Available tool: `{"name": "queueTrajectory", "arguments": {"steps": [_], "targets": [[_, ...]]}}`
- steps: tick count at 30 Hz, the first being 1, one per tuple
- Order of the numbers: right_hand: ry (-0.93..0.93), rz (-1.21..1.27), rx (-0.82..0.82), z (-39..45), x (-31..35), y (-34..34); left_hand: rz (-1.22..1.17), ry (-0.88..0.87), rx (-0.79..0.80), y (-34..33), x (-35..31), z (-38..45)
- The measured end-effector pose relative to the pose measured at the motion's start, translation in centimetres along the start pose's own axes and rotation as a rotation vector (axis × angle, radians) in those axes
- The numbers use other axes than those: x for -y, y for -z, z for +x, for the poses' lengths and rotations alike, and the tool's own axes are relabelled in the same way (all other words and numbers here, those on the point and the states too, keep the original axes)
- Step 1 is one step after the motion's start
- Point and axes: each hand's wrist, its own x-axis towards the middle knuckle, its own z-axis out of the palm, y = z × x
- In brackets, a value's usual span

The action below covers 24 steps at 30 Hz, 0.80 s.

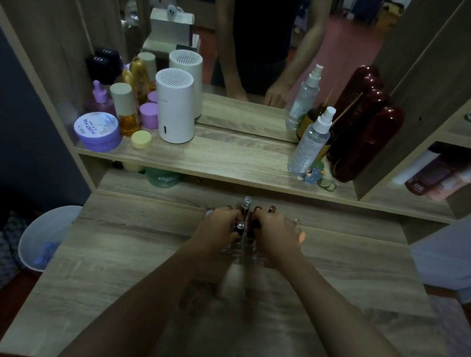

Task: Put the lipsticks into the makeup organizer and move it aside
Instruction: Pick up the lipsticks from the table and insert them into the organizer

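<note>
A clear acrylic makeup organizer (247,252) stands on the wooden dressing table, near its back edge. Several lipsticks (244,210) stand upright in its compartments, dark red and silver-capped ones among them. My left hand (217,225) grips the organizer's left side, with fingers curled over the top near a silver-capped lipstick. My right hand (275,231) grips the right side in the same way. Both hands cover much of the organizer, so its far compartments are hidden.
A raised shelf (230,165) behind the organizer holds a white cylinder (174,107), purple jars (98,132), bottles, a spray bottle (311,141) and a dark red case (363,143). A mirror rises behind it. A white bin (46,234) stands left of the table.
</note>
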Motion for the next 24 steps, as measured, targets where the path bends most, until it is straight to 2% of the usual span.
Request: {"name": "queueTrajectory", "arguments": {"steps": [3,9,14,18,24], "targets": [[-0.038,-0.023,0.070,0.2,-0.1,-0.2,0.002,-0.013,0.001,0.0,0.2,0.1],[0.021,0.049,0.011,-0.1,-0.3,-0.3,-0.026,-0.046,0.010,0.8,0.1,0.6],[0.070,0.201,-0.190,-0.9,-1.4,0.4,-0.096,-0.112,-0.112,2.5,-0.5,1.0],[0.026,0.255,-0.369,0.1,-2.9,1.7,-0.144,-0.123,-0.184,3.2,-1.4,1.3],[-0.004,0.224,-0.234,1.7,-2.9,1.3,-0.143,-0.164,-0.216,2.5,-1.4,1.2]]}}
